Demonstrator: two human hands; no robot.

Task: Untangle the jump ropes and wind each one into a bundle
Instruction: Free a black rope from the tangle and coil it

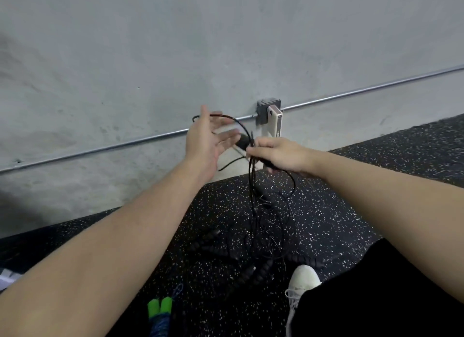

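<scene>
My right hand [278, 154] grips a black jump rope handle and pinches several strands of thin black rope [251, 186] that hang down to the floor. My left hand [207, 138] is held up beside it with fingers spread; a loop of the same thin rope arcs over its fingers, and a second black handle [243, 142] shows just past its fingertips. A thicker black beaded rope [251, 269] lies tangled on the floor below. A rope with green and blue handles [160, 311] lies at the bottom edge.
A grey concrete wall [175, 47] with a metal conduit [364, 91] and an outlet box [270, 112] stands close ahead. The floor is black speckled rubber [351, 211]. My white shoe [301, 284] and black-clad leg sit at lower right.
</scene>
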